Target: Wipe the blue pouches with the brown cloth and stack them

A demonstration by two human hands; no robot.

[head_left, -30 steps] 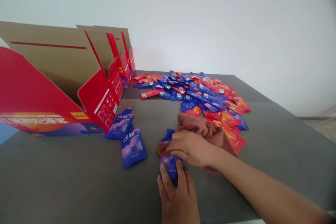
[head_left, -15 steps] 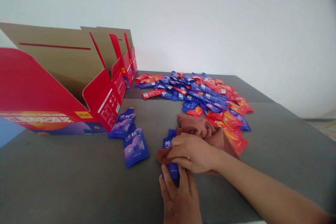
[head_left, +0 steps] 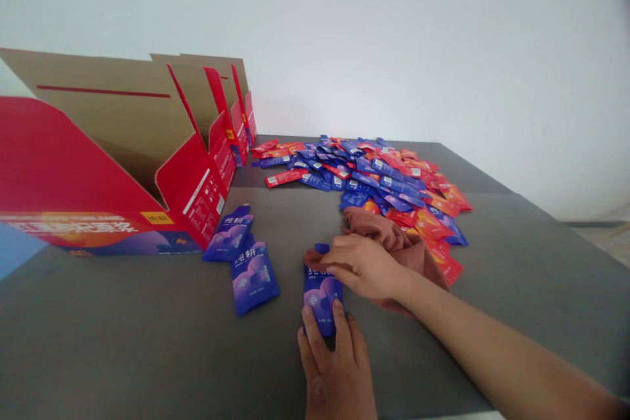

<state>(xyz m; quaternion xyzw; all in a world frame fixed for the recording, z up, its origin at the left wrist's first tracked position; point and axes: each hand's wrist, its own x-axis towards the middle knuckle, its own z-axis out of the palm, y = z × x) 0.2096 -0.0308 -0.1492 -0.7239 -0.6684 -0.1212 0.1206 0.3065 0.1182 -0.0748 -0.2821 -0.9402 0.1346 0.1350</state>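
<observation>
A blue pouch (head_left: pixel 322 302) lies flat on the grey table, front side up. The spread fingertips of my left hand (head_left: pixel 337 361) rest on its lower end. My right hand (head_left: pixel 367 267) pinches a brown cloth (head_left: pixel 388 234) over the pouch's upper part, hiding some of its white lettering. The rest of the cloth trails to the right, up against the pile of pouches. Left of my hands, two more blue pouches (head_left: pixel 254 277) overlap each other beside a red box.
Red boxes (head_left: pixel 197 200) with raised brown flaps stand in a row along the left. A large pile of blue and red pouches (head_left: pixel 378 174) spreads over the back and right of the grey table (head_left: pixel 147 335). Behind is a white wall.
My right hand has moved the cloth up the pouch, away from me, uncovering its middle and lower part. My left hand has stayed at the lower end.
</observation>
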